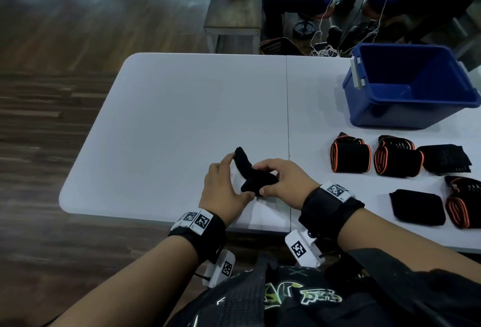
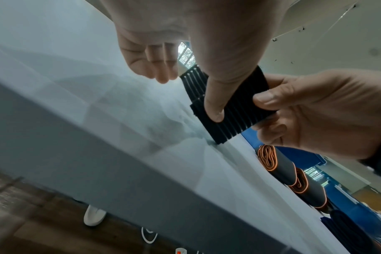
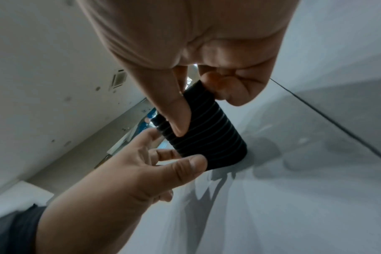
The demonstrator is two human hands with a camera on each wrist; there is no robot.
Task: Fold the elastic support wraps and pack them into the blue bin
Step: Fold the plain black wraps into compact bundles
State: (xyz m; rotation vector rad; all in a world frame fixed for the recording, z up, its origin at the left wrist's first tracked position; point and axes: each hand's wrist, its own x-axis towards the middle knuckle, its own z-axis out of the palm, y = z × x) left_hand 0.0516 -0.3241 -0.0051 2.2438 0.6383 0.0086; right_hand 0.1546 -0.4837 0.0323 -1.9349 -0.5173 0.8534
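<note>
Lower centre of the head view: a black ribbed wrap point(image 1: 253, 173) lies diagonally on the white surface point(image 1: 182, 118), pinched by left hand point(image 1: 223, 186) and right hand point(image 1: 283, 183); blue bin point(image 1: 385, 115) sits upper right, nearer the right.

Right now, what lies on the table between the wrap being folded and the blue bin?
In the head view, only bare white table separates the black wrap from the blue bin; the other wraps sit nearer the person.

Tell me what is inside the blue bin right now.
The blue bin shows only its bare blue floor and inner walls in the head view; no wraps are visible inside. The near wall hides the strip of floor just behind it.
</note>
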